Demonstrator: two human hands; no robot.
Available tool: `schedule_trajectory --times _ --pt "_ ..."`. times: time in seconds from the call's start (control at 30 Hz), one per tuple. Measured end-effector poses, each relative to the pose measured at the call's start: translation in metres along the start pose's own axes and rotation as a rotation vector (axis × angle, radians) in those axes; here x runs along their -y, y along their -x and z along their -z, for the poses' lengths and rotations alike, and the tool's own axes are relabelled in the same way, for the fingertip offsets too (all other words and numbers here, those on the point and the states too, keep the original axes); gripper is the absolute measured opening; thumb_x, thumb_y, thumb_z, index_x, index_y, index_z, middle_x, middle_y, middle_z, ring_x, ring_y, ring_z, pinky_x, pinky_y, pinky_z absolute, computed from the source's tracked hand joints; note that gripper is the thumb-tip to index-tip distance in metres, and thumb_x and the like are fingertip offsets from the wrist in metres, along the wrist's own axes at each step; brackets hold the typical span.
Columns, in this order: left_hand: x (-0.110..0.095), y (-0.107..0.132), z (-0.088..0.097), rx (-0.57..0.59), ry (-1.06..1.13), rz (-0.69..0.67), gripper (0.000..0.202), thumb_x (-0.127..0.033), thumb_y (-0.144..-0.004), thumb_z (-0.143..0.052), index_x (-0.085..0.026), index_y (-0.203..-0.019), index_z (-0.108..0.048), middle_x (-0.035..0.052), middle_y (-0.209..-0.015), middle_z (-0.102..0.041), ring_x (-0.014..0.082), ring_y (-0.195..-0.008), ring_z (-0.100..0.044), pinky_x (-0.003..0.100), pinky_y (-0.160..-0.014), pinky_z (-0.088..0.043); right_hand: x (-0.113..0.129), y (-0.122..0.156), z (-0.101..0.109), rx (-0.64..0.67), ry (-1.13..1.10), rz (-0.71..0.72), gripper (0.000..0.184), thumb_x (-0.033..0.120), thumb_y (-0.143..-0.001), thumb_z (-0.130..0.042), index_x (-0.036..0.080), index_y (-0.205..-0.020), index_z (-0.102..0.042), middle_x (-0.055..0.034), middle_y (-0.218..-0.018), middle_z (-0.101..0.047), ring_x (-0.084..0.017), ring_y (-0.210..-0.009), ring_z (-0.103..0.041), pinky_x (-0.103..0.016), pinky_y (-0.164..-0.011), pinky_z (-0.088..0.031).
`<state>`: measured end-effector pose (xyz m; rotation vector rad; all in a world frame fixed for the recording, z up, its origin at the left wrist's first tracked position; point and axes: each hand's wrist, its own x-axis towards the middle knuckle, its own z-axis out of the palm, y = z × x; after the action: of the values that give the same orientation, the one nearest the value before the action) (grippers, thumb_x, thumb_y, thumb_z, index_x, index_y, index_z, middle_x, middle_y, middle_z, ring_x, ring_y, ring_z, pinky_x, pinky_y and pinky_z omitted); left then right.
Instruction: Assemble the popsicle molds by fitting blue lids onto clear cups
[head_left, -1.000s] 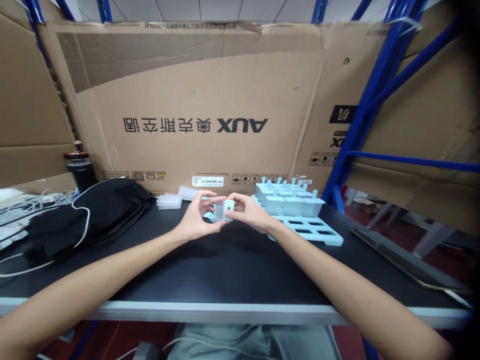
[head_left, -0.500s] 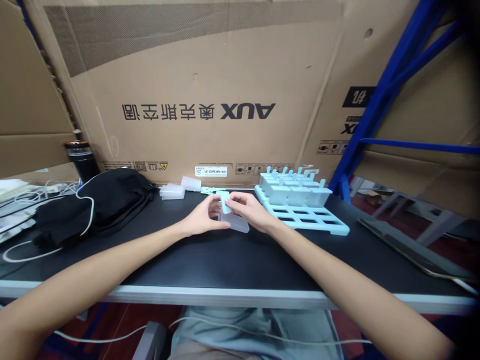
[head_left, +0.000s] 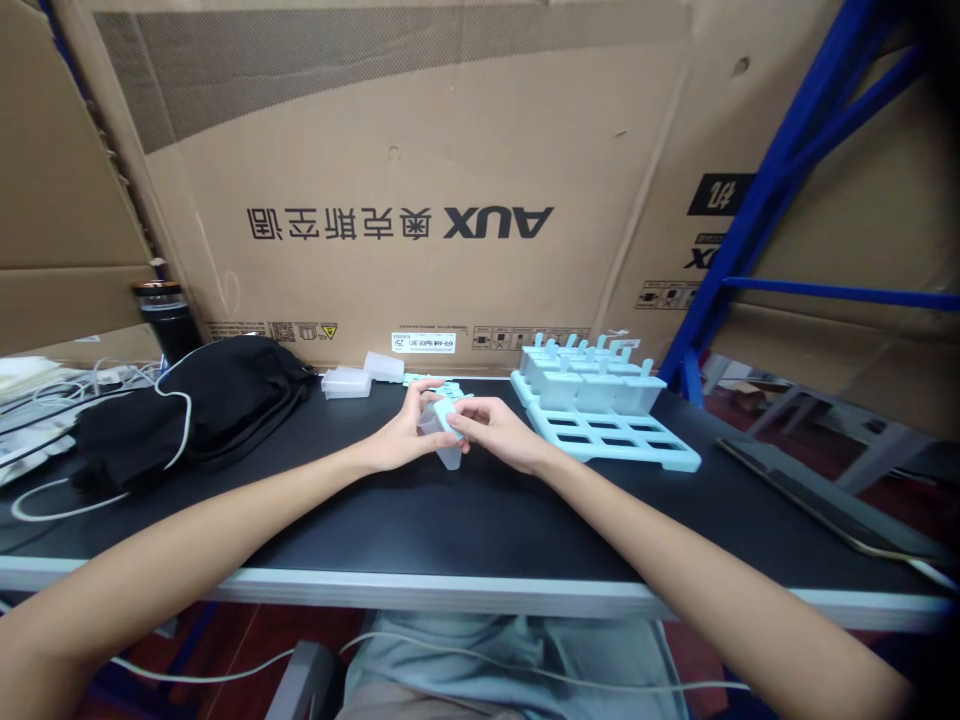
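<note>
1. My left hand (head_left: 397, 440) is half closed, thumb below and fingers curled above, gripping a small, translucent plastic cup with a narrow, boxy shape (head_left: 450, 458)
2. My right hand (head_left: 499, 435) is drawn into a pinch, its thumb and fingertips on a light-blue, rectangular plastic cap (head_left: 448, 415)
3. The cap is at the upper end of the cup, tilted, between my two hands; I cannot tell whether it is fully seated, since my fingers hide part of the join
4. I have both pieces in front of me, over the black tabletop with a pale edge (head_left: 495, 530)
5. Just behind my hands lies a cluster of light-blue, thin plastic pieces (head_left: 439, 387), partly covered by my fingers
6. Left of that cluster, near the back of the table, are two translucent white, boxy plastic containers (head_left: 347, 383), close together
7. To the right of my right hand stands a light-blue plastic rack with rectangular openings (head_left: 616, 440); pale-blue, capped moulds with upright handles (head_left: 589, 380) fill its rear part, while its front openings show dark
8. Farther left I see a black, soft fabric bag (head_left: 225, 400) with a thin white cable (head_left: 184, 430) across it
</note>
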<state>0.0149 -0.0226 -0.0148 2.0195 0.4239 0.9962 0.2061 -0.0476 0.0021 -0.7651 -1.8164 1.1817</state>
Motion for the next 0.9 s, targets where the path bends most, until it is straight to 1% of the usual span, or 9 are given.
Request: schedule_trajectory --times 0.07,0.17,0.27,0.37,0.47,0.57,0.73,0.83,0.9 --pt "0.001 0.001 -0.002 0.039 -0.023 -0.067 0.062 -0.037 -0.085 -0.066 -0.028 -0.127 -0.022 0.0079 -0.113 -0.049 0.0207 -0.1 -0.059 0.039 -0.083 -0.05 0.001 0.0 0.001 -0.026 -0.061 -0.001 0.031 0.046 -0.078 -0.071 0.016 -0.075 -0.064 0.0014 -0.067 -0.059 -0.009 -0.059 -0.055 -0.025 -0.06 -0.048" --pt "0.003 0.002 -0.002 0.012 -0.189 -0.198 0.058 -0.034 -0.086 -0.066 -0.028 -0.123 -0.022 0.0063 -0.111 -0.048 0.0182 -0.094 -0.059 0.039 -0.083 -0.049 0.002 0.0 0.001 -0.047 -0.133 -0.022 0.03 0.044 -0.075 -0.074 0.015 -0.074 -0.064 0.0019 -0.067 -0.059 -0.009 -0.061 -0.058 -0.024 -0.061 -0.049" --pt "0.005 0.002 0.001 -0.03 -0.422 -0.333 0.061 -0.036 -0.082 -0.07 -0.029 -0.121 -0.023 0.0038 -0.106 -0.044 0.0169 -0.089 -0.055 0.039 -0.081 -0.047 0.001 0.001 0.002 -0.018 -0.178 -0.064 0.031 0.044 -0.075 -0.074 0.015 -0.076 -0.064 0.0015 -0.069 -0.059 -0.01 -0.061 -0.061 -0.025 -0.062 -0.052" --pt "0.003 0.001 0.004 -0.006 -0.53 -0.403 0.063 -0.036 -0.08 -0.072 -0.03 -0.122 -0.025 0.0021 -0.101 -0.042 0.0174 -0.089 -0.051 0.038 -0.08 -0.046 0.001 0.002 0.003 0.02 -0.231 -0.068 0.032 0.045 -0.076 -0.074 0.015 -0.081 -0.065 0.0006 -0.069 -0.061 -0.01 -0.059 -0.061 -0.025 -0.059 -0.052" --pt "0.001 0.002 0.003 0.02 -0.566 -0.382 0.062 -0.037 -0.079 -0.072 -0.029 -0.122 -0.028 0.0023 -0.098 -0.042 0.0187 -0.089 -0.05 0.036 -0.076 -0.046 0.002 0.003 0.002 0.045 -0.24 -0.076 0.033 0.047 -0.077 -0.072 0.015 -0.08 -0.064 0.0002 -0.068 -0.062 -0.011 -0.056 -0.061 -0.024 -0.054 -0.051" --pt "-0.002 0.005 0.0 0.036 -0.613 -0.36 0.059 -0.039 -0.08 -0.07 -0.029 -0.122 -0.03 0.0037 -0.101 -0.044 0.0196 -0.09 -0.052 0.037 -0.075 -0.047 0.002 0.003 0.0 0.091 -0.168 -0.089 0.038 0.051 -0.08 -0.067 0.014 -0.077 -0.063 0.0007 -0.061 -0.06 -0.009 -0.05 -0.056 -0.022 -0.05 -0.045" --pt "-0.007 0.006 -0.002 0.048 -0.673 -0.34 0.047 -0.041 -0.084 -0.063 -0.025 -0.117 -0.033 0.0055 -0.103 -0.047 0.0204 -0.09 -0.052 0.037 -0.077 -0.048 -0.002 0.004 -0.006 0.131 0.052 -0.097 0.055 0.063 -0.085 -0.054 0.015 -0.056 -0.055 0.0017 -0.046 -0.051 -0.007 -0.042 -0.044 -0.022 -0.046 -0.035" --pt "-0.013 0.005 -0.001 0.048 -0.713 -0.292 0.033 -0.042 -0.088 -0.056 -0.022 -0.108 -0.039 0.0059 -0.1 -0.047 0.0202 -0.088 -0.05 0.037 -0.078 -0.047 0.002 0.003 -0.009 0.167 0.202 -0.141 0.063 0.068 -0.089 -0.039 0.017 -0.054 -0.054 0.0009 -0.046 -0.05 -0.008 -0.041 -0.043 -0.024 -0.046 -0.033" --pt "-0.014 0.004 0.0 0.038 -0.72 -0.247 0.025 -0.041 -0.091 -0.05 -0.02 -0.101 -0.041 0.0058 -0.098 -0.048 0.02 -0.086 -0.049 0.037 -0.079 -0.046 0.013 0.004 -0.01 0.101 0.364 -0.101 0.064 0.065 -0.092 -0.035 0.017 -0.054 -0.055 -0.0002 -0.048 -0.05 -0.01 -0.045 -0.045 -0.025 -0.05 -0.035"
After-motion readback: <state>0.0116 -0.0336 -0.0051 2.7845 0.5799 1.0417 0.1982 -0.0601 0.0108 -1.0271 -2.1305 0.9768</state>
